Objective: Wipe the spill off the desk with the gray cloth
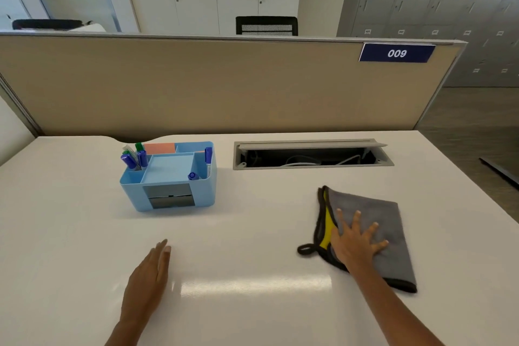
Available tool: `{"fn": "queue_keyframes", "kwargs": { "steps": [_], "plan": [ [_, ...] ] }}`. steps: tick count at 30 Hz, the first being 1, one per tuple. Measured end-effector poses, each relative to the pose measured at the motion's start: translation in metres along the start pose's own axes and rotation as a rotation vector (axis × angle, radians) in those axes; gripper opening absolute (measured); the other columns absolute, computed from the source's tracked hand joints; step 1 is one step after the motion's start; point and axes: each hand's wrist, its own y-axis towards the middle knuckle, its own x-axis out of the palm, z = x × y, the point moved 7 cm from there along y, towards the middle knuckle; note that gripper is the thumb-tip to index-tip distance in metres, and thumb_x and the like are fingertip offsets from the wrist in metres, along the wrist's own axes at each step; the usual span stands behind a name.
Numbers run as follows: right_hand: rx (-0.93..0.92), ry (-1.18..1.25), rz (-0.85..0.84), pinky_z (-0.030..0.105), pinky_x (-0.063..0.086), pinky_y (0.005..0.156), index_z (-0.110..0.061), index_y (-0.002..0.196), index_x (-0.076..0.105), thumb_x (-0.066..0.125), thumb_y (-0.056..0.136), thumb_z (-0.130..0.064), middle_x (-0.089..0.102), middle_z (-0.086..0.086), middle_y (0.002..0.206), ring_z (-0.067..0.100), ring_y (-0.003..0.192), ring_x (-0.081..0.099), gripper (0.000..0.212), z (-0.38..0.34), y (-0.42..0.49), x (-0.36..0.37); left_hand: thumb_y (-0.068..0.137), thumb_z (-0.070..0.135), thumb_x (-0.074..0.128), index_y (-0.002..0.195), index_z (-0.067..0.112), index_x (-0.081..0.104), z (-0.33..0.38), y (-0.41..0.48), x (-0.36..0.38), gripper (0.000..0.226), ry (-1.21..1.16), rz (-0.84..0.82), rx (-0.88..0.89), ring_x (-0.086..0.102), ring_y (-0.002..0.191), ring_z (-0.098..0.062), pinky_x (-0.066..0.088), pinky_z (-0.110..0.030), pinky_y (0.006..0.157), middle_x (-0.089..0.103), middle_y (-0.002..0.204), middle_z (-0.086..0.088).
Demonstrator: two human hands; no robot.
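Note:
A gray cloth [390,213] with a black hem and a yellow underside lies folded on the right part of the white desk [252,222]. My right hand [356,241] lies flat on the cloth with its fingers spread, pressing it to the desk. My left hand [148,278] rests on its edge on the desk at the lower left, fingers straight and together, holding nothing. I cannot make out a spill on the desk surface; only a bright reflection shows near the front.
A light blue desk organizer [168,177] with several markers stands left of centre. An open cable tray [311,154] is set into the desk at the back. A beige partition [210,87] closes the far side. The desk's right edge runs near the cloth.

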Motion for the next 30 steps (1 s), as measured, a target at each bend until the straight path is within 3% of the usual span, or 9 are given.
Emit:
{"fn": "queue_keyframes", "kwargs": {
  "steps": [8, 10, 12, 15, 16, 19, 21, 25, 30],
  "plan": [
    [-0.517, -0.116, -0.082, 0.073, -0.005, 0.105, -0.043, 0.143, 0.007, 0.03, 0.092, -0.042, 0.002, 0.005, 0.159, 0.044, 0.142, -0.005, 0.056, -0.158, -0.08, 0.051, 0.096, 0.036, 0.024, 0.132, 0.014, 0.045, -0.002, 0.007, -0.007, 0.047, -0.062, 0.056, -0.069, 0.041, 0.131, -0.032, 0.029, -0.042, 0.11, 0.047, 0.141, -0.01],
    [-0.68, -0.187, -0.072, 0.074, 0.009, 0.104, -0.048, 0.137, 0.028, 0.033, 0.086, -0.046, 0.028, 0.003, 0.154, 0.044, 0.139, 0.022, 0.052, -0.178, -0.117, 0.056, 0.096, 0.038, 0.024, 0.133, 0.014, 0.044, -0.004, 0.008, -0.007, 0.049, -0.047, 0.06, -0.081, 0.04, 0.131, -0.031, 0.028, -0.042, 0.111, 0.046, 0.142, -0.01],
    [-0.717, -0.233, -0.045, 0.066, 0.032, 0.097, -0.052, 0.12, 0.052, 0.033, 0.072, -0.052, 0.061, -0.008, 0.13, 0.031, 0.118, 0.058, 0.051, -0.175, -0.136, 0.055, 0.095, 0.04, 0.024, 0.134, 0.014, 0.043, -0.004, 0.008, -0.007, 0.05, -0.006, 0.057, -0.081, 0.04, 0.132, -0.031, 0.028, -0.043, 0.111, 0.046, 0.142, -0.01],
    [-0.674, -0.215, 0.003, 0.06, 0.049, 0.087, -0.055, 0.115, 0.055, 0.044, 0.066, -0.055, 0.064, -0.018, 0.122, 0.022, 0.111, 0.064, 0.05, -0.147, -0.124, 0.044, 0.096, 0.037, 0.026, 0.134, 0.014, 0.043, -0.003, 0.007, -0.006, 0.047, 0.042, 0.041, -0.045, 0.042, 0.13, -0.031, 0.031, -0.044, 0.109, 0.048, 0.141, -0.011],
    [-0.656, -0.207, 0.012, 0.061, 0.046, 0.091, -0.054, 0.119, 0.052, 0.048, 0.069, -0.052, 0.06, -0.016, 0.129, 0.024, 0.118, 0.059, 0.051, -0.137, -0.114, 0.04, 0.096, 0.035, 0.027, 0.134, 0.015, 0.043, -0.004, 0.006, -0.006, 0.046, 0.049, 0.036, -0.031, 0.043, 0.13, -0.031, 0.032, -0.044, 0.109, 0.048, 0.14, -0.011],
    [-0.536, -0.145, 0.047, 0.068, 0.011, 0.109, -0.048, 0.138, 0.027, 0.042, 0.087, -0.041, 0.023, -0.005, 0.155, 0.035, 0.142, 0.02, 0.054, -0.093, -0.079, 0.033, 0.096, 0.034, 0.027, 0.134, 0.016, 0.042, -0.007, 0.005, -0.007, 0.045, 0.023, 0.003, -0.009, 0.041, 0.131, -0.029, 0.03, -0.042, 0.11, 0.047, 0.141, -0.009],
    [-0.348, -0.104, 0.175, 0.07, 0.015, 0.106, -0.044, 0.139, 0.029, 0.045, 0.088, -0.039, 0.026, -0.002, 0.154, 0.037, 0.141, 0.024, 0.054, -0.05, -0.061, 0.019, 0.096, 0.035, 0.025, 0.134, 0.016, 0.043, -0.009, 0.005, -0.008, 0.045, -0.018, -0.011, -0.001, 0.04, 0.132, -0.028, 0.028, -0.041, 0.111, 0.047, 0.142, -0.009],
    [-0.007, -0.03, 0.197, 0.067, 0.011, 0.11, -0.043, 0.143, 0.002, 0.033, 0.094, -0.046, 0.009, -0.005, 0.159, 0.033, 0.145, 0.007, 0.058, 0.009, -0.042, 0.011, 0.096, 0.037, 0.019, 0.133, 0.018, 0.044, -0.011, 0.007, -0.01, 0.049, -0.208, 0.006, -0.018, 0.038, 0.134, -0.026, 0.024, -0.039, 0.113, 0.05, 0.14, -0.008],
    [0.037, 0.115, 0.075, 0.069, 0.0, 0.11, -0.04, 0.145, -0.001, 0.025, 0.096, -0.042, -0.001, -0.001, 0.159, 0.039, 0.143, -0.006, 0.055, -0.041, -0.047, 0.021, 0.088, 0.051, 0.009, 0.136, 0.028, 0.038, -0.019, 0.011, -0.01, 0.061, -0.335, -0.01, -0.059, 0.035, 0.134, -0.026, 0.02, -0.038, 0.113, 0.054, 0.135, -0.008]
  ]
}}
